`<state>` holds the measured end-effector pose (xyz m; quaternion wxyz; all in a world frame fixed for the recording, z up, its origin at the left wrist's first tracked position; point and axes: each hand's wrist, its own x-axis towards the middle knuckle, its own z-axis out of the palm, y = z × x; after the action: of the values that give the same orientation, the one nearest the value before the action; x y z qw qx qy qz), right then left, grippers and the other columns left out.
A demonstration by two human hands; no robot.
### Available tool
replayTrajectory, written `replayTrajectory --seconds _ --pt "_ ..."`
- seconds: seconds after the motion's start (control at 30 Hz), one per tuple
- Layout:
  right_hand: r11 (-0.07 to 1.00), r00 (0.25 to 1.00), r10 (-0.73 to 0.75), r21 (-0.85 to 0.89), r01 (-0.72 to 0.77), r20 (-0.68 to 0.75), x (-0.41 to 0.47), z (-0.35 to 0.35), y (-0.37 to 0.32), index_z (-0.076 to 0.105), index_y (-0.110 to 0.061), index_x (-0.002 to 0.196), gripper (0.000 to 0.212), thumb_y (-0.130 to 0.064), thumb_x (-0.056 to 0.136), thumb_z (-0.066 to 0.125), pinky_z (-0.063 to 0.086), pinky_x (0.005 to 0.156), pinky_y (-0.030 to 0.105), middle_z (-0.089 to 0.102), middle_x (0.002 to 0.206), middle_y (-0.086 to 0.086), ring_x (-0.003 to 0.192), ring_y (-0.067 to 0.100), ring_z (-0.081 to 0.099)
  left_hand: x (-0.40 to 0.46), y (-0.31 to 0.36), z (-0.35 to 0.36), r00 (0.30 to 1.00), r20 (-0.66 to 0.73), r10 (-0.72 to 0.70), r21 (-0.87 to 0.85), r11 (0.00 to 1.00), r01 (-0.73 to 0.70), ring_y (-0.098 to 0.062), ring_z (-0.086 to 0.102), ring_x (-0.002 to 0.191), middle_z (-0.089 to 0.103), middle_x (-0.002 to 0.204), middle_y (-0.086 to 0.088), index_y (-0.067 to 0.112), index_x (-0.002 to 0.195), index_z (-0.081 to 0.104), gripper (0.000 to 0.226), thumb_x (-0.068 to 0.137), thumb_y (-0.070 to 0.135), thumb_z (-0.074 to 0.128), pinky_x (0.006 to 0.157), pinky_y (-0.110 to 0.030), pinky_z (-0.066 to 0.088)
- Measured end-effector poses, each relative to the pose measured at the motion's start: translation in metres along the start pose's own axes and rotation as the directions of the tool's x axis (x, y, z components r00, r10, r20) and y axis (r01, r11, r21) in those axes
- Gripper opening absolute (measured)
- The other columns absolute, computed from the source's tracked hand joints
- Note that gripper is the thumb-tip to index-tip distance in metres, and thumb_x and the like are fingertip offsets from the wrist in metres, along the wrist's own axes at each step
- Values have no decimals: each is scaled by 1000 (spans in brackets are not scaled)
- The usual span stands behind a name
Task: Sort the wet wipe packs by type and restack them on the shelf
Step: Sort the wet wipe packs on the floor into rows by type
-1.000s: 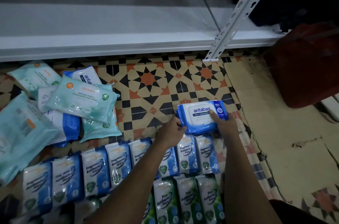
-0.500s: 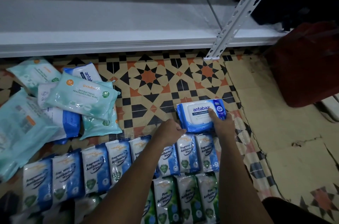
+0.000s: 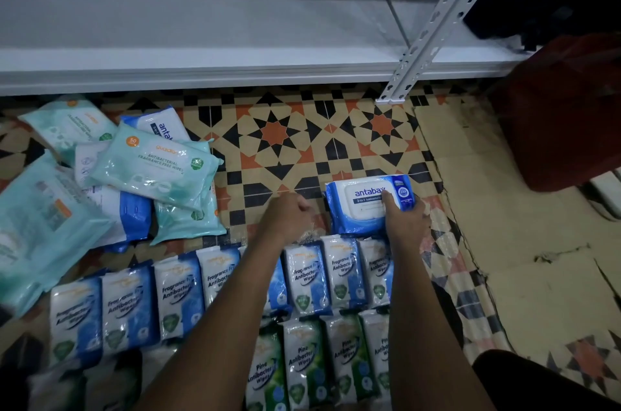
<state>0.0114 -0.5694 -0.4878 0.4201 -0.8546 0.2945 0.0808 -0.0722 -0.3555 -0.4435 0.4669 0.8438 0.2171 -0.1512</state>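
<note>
A blue and white antabax pack [image 3: 359, 203] lies flat on the patterned floor, just beyond a row of blue fragrance-free antibacterial packs [image 3: 181, 299]. My right hand [image 3: 405, 220] grips its right end, thumb on top. My left hand [image 3: 289, 214] hovers left of the pack with fingers curled, holding nothing. A row of green pine antibacterial packs [image 3: 319, 357] lies nearest me. A loose heap of pale teal packs [image 3: 158, 168] and another antabax pack [image 3: 161, 128] sits at the left. The white shelf [image 3: 201, 37] above holds no packs.
A perforated white shelf upright [image 3: 433, 27] stands on the floor at centre right. A dark red bag [image 3: 564, 114] sits at the right beside flattened cardboard [image 3: 524, 225]. A large teal multipack [image 3: 37, 229] lies at the far left edge.
My left hand has let go of the antabax pack and drawn back to the left, fingers curling. The right hand has kept hold of the pack, now lying flat on the floor.
</note>
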Motion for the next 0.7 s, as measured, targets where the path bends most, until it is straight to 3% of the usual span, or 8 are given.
replayTrajectory --seconds 0.13,0.23,0.4,0.5,0.7 --pt "997 999 -20 -72 17 -47 -17 5 0 19 -28 158 86 -69 91 53 36 111 60 15 162 20 149 39 18 0 -27 -29 995 2 -97 265 960 93 -21 65 91 72 101 -4 14 100 73 32 100 39 53 82 -32 50" --pt "992 995 -61 -114 52 -76 -34 6 9 11 -28 160 85 -70 94 45 30 113 60 12 163 20 151 37 15 -9 -44 -29 964 185 -193 468 879 86 -32 62 107 66 117 -16 4 108 68 54 104 48 37 92 -37 48" --pt "986 975 -100 -151 71 -199 -62 3 17 22 -18 157 76 -57 97 49 37 109 61 32 155 24 143 41 28 -38 -51 -9 946 274 -171 560 828 -12 -31 43 134 48 145 -9 20 135 57 52 109 45 19 112 -49 31" --pt "987 974 -74 -153 42 -212 -76 6 17 24 -15 154 70 -53 100 47 39 102 59 37 147 28 133 45 37 -44 -54 -10 946 289 -150 530 847 -27 -31 39 137 44 149 -11 23 144 48 50 109 43 18 114 -49 29" --pt "982 975 -111 -173 78 -193 -83 7 12 25 -13 154 69 -50 100 47 37 104 56 40 145 28 134 45 36 -53 -55 -20 931 347 -111 495 865 -81 -27 33 145 39 157 -9 19 150 43 52 110 44 20 118 -43 25"
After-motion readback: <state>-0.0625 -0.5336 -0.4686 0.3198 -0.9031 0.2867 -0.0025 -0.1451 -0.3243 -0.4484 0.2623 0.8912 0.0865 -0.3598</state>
